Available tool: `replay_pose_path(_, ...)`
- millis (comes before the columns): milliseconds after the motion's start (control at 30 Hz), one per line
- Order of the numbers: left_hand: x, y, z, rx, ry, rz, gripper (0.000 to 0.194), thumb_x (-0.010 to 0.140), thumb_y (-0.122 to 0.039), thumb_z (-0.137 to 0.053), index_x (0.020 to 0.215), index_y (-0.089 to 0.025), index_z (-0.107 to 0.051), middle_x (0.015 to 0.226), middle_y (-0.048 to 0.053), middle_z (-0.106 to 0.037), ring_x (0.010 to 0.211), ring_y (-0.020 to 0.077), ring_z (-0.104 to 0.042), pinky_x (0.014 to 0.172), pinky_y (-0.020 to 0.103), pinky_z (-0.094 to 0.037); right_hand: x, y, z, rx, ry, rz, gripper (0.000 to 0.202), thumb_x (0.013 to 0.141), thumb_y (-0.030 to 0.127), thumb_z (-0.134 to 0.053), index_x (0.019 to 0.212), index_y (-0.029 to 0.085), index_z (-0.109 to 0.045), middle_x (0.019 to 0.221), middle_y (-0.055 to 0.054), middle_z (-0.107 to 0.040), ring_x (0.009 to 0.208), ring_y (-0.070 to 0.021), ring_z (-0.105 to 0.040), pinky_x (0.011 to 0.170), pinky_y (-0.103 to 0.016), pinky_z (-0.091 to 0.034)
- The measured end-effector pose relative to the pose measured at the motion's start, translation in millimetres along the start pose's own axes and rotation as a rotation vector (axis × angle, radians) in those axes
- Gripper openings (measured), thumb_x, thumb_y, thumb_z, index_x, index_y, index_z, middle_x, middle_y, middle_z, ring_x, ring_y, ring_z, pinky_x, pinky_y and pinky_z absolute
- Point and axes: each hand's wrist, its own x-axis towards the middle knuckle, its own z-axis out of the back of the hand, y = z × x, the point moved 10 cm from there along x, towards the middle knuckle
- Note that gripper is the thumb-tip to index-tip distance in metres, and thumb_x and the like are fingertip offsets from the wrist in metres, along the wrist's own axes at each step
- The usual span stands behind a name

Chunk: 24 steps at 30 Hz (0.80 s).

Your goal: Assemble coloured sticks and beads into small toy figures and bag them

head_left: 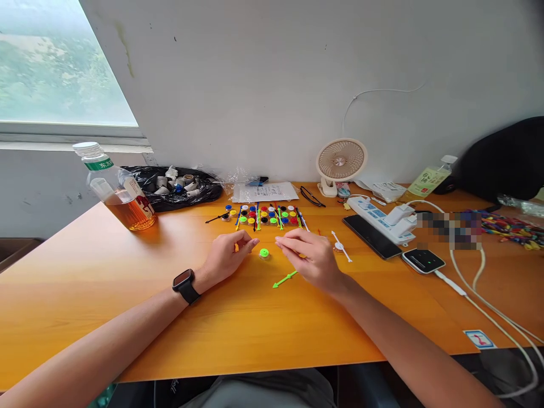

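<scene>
My left hand (227, 256), with a black watch (186, 286) on its wrist, rests on the table with the fingers curled and the thumb against the index finger. Opposite it, my right hand (313, 258) is raised a little, its fingertips pinched together. Whatever either pinch holds is too small or hidden to make out. Between the hands sits a small round piece with a green top (264, 253) and a clear base. A green arrow-shaped stick (285, 279) lies below my right hand, partly covered by it. To the right lies a white arrow stick (343, 249) by a white disc (339, 246).
Rows of coloured discs and sticks (267, 215) lie ahead. Behind are a paper sheet (266, 192), glasses (312, 196) and a fan (341, 161). A tea bottle (123, 195) stands left; a phone (372, 236), power strip (374, 215) and cables (480, 306) lie right.
</scene>
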Motion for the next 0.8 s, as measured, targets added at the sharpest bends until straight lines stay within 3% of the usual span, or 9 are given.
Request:
replay_pose_path(100,0.2,-0.2,3.4,0.042,-0.012,-0.004,0.045,0.106,-0.051,-0.056,0.074,-0.02,-0.064,0.068,-0.001,-0.07,0.056,0.0119,-0.054,0.059,0.025,-0.037,-1.8,-23.2,-28.9,0.11,0.351,-0.174,0.013,0.099,0.027,-0.07,0.093,0.022,-0.08,0.082,-0.003,-0.076,0.066,-0.0149,-0.062,0.061,-0.029,-0.044)
replay_pose_path(200,0.6,2.5,7.4,0.102,-0.03,0.01,0.052,0.109,-0.052,-0.049,0.068,-0.02,-0.055,0.059,-0.002,-0.061,0.052,0.012,-0.048,0.056,0.026,-0.033,-20.2,-35.7,-52.2,0.203,0.721,-0.282,0.018,0.09,0.034,-0.08,0.082,0.019,-0.076,0.075,-0.001,-0.072,0.063,-0.0128,-0.057,0.056,-0.026,-0.038)
replay_pose_path(300,1.0,3.4,15.7,0.13,-0.106,0.004,0.04,0.109,-0.045,-0.049,0.079,-0.021,-0.06,0.068,-0.001,-0.063,0.059,0.014,-0.052,0.059,0.027,-0.036,-33.4,-43.7,-56.2,0.248,0.905,-0.327,0.022,0.083,0.037,-0.085,0.084,0.018,-0.074,0.079,0.0,-0.069,0.069,-0.0132,-0.056,0.058,-0.024,-0.039)
replay_pose_path(367,0.1,-1.6,22.7,0.098,-0.179,-0.048,0.016,0.106,-0.034,-0.054,0.109,-0.023,-0.064,0.097,0.003,-0.072,0.08,0.017,-0.063,0.07,0.028,-0.046,-37.9,-48.7,-55.6,0.254,0.964,-0.349,0.018,0.084,0.033,-0.083,0.086,0.018,-0.073,0.083,0.0,-0.068,0.071,-0.0133,-0.057,0.06,-0.024,-0.041)
replay_pose_path(433,-1.4,-9.0,25.2,0.071,-0.207,-0.112,0.032,0.101,-0.026,-0.06,0.133,-0.025,-0.057,0.123,0.006,-0.07,0.1,0.0196,-0.065,0.084,0.032,-0.051,-39.3,-52.6,-54.6,0.241,0.986,-0.36,0.013,0.089,0.028,-0.077,0.086,0.017,-0.072,0.086,-0.001,-0.068,0.073,-0.0138,-0.058,0.063,-0.025,-0.042)
replay_pose_path(467,-1.9,-12.8,23.3,0.065,-0.188,-0.138,0.036,0.099,-0.025,-0.062,0.135,-0.026,-0.056,0.126,0.006,-0.069,0.103,0.0203,-0.064,0.088,0.034,-0.052,-38.6,-54.3,-53.7,0.228,0.978,-0.361,0.012,0.091,0.027,-0.075,0.086,0.017,-0.071,0.087,-0.002,-0.069,0.074,-0.0144,-0.059,0.065,-0.025,-0.042)
replay_pose_path(600,-5.1,-29.0,1.6,0.051,0.035,-0.233,0.009,0.099,-0.029,-0.067,0.106,-0.024,-0.069,0.102,0.004,-0.074,0.092,0.02,-0.067,0.085,0.034,-0.054,-35.1,-60.6,-51.4,0.165,0.914,-0.377,0.011,0.094,0.027,-0.071,0.087,0.018,-0.071,0.093,-0.004,-0.072,0.08,-0.0172,-0.061,0.07,-0.028,-0.043)
replay_pose_path(667,-8.8,-38.4,-8.2,0.071,0.131,-0.298,0.01,0.1,-0.03,-0.067,0.095,-0.024,-0.072,0.094,0.004,-0.075,0.088,0.0201,-0.067,0.082,0.034,-0.054,-33.7,-63.0,-50.6,0.134,0.883,-0.384,0.01,0.094,0.027,-0.07,0.088,0.019,-0.071,0.095,-0.004,-0.073,0.083,-0.0182,-0.063,0.071,-0.028,-0.043)
replay_pose_path(800,-12.9,-48.7,-14.7,0.101,0.186,-0.378,0.015,0.102,-0.028,-0.063,0.101,-0.024,-0.077,0.103,0.006,-0.077,0.094,0.0215,-0.068,0.089,0.037,-0.055,-28.7,-66.0,-47.0,0.083,0.816,-0.386,0.01,0.096,0.028,-0.069,0.089,0.02,-0.07,0.093,-0.003,-0.074,0.083,-0.0189,-0.063,0.072,-0.029,-0.043)
